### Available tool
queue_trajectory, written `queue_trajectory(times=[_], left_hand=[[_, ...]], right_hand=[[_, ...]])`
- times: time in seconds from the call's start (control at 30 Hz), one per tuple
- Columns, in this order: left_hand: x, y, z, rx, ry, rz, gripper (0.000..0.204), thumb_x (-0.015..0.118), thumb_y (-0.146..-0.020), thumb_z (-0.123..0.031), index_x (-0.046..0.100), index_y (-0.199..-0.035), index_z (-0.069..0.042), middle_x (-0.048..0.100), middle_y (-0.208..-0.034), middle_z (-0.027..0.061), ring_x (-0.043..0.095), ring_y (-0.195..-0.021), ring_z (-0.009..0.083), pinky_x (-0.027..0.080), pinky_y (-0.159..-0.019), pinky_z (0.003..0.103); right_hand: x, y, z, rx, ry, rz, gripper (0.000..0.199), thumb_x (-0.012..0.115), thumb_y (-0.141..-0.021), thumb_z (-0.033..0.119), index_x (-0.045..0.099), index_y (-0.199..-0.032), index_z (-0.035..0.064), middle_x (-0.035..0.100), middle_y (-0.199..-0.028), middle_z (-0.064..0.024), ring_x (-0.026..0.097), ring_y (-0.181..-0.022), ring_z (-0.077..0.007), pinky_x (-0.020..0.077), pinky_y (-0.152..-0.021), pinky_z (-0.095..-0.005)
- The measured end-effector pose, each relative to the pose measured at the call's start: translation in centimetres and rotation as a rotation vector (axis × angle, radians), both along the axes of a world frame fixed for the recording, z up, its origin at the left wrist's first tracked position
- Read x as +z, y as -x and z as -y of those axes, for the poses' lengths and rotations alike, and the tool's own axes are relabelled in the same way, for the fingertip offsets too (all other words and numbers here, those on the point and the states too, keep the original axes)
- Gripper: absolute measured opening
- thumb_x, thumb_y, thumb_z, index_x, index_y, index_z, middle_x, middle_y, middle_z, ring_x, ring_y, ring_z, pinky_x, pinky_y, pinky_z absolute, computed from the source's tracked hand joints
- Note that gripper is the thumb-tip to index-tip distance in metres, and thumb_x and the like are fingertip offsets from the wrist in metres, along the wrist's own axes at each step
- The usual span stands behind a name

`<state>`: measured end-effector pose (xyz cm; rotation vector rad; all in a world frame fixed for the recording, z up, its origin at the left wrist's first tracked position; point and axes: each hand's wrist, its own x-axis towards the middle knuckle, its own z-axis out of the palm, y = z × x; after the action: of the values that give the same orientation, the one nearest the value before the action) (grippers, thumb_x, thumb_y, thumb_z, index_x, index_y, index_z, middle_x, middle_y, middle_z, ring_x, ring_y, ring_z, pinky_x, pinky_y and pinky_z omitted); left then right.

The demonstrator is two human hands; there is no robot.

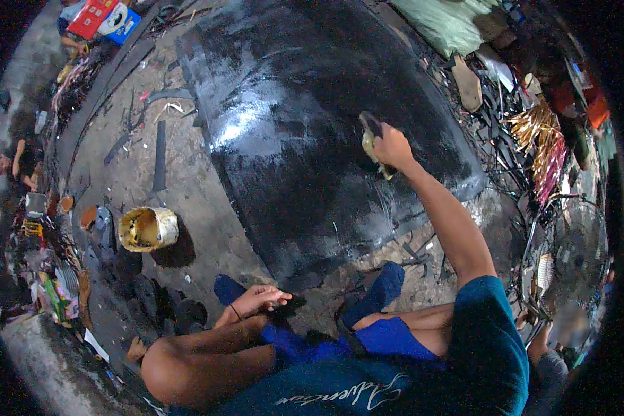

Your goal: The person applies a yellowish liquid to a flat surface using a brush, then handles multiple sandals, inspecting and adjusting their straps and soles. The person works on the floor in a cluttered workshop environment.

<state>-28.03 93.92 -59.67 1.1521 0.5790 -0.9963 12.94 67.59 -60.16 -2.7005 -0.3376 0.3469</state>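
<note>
Beside the black sheet [305, 194], tub [166, 225] with yellowish substance [145, 227], right fingers [388, 140] around yellowish tool [367, 145], left fingers [279, 296] loose

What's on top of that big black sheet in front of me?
On the black sheet there's a glossy patch, and your right hand holds a pale-and-dark tool over it. The surface directly beneath hand and tool is hidden.

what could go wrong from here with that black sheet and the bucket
The open bucket might tip if knocked, as it stands on the littered floor. The right foot's dark sock is close to the black sheet and could smear its shiny, perhaps wet surface. The tool in the right hand might slip there.
</note>
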Motion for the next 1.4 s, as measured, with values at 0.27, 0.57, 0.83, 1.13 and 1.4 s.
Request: queue_trajectory(times=[0.27,0.57,0.83,1.13,1.4], left_hand=[[-0.3,-1.4,0.8,-0.068,-0.029,-0.118,0.028,0.057,-0.089,-0.028,0.065,-0.100,-0.003,0.063,-0.112,0.0057,0.059,-0.093,0.0101,0.045,-0.064,0.021],[-2.1,-0.7,0.8,-0.173,0.049,-0.090,0.025,0.056,-0.090,-0.029,0.064,-0.094,-0.006,0.063,-0.112,0.0066,0.059,-0.088,0.0093,0.045,-0.062,0.021],[0.3,-0.2,0.1,-0.091,0.044,0.102,0.031,0.054,-0.091,-0.032,0.066,-0.106,-0.008,0.064,-0.106,0.0020,0.056,-0.084,0.0058,0.042,-0.065,0.020],[1.9,3.5,-0.5,-0.020,0.040,0.113,0.036,0.051,-0.092,-0.035,0.064,-0.110,-0.007,0.064,-0.102,0.0022,0.054,-0.087,0.0091,0.043,-0.070,0.023],[-1.6,2.1,-1.4,0.018,0.155,0.193,0.042,0.047,-0.092,-0.041,0.061,-0.116,-0.009,0.064,-0.102,0.0036,0.055,-0.092,0.0137,0.045,-0.075,0.027]], right_hand=[[-0.3,-0.3,1.9,0.772,-0.034,0.119,0.041,0.056,-0.073,0.007,0.058,-0.113,0.0182,0.061,-0.107,-0.0061,0.060,-0.094,-0.0289,0.0518,-0.075,-0.0412],[-1.3,13.8,13.4,0.880,0.103,0.118,0.044,0.059,-0.071,0.008,0.058,-0.113,0.0174,0.060,-0.107,-0.0018,0.058,-0.098,-0.0223,0.0457,-0.084,-0.0370],[4.3,11.0,10.5,0.417,-0.275,-0.182,0.037,0.065,-0.075,0.011,0.059,-0.110,0.0029,0.063,-0.098,-0.0160,0.063,-0.090,-0.0257,0.0494,-0.077,-0.0354],[18.8,10.7,-17.5,0.472,-0.952,-0.484,0.028,0.061,-0.088,0.018,0.057,-0.106,-0.0033,0.064,-0.089,-0.0034,0.056,-0.079,-0.0080,0.0471,-0.072,-0.0251],[14.0,24.8,-41.0,1.213,-0.690,0.214,0.039,0.059,-0.073,0.006,0.056,-0.112,0.0053,0.058,-0.103,-0.0129,0.058,-0.094,-0.0312,0.0489,-0.076,-0.0387]])
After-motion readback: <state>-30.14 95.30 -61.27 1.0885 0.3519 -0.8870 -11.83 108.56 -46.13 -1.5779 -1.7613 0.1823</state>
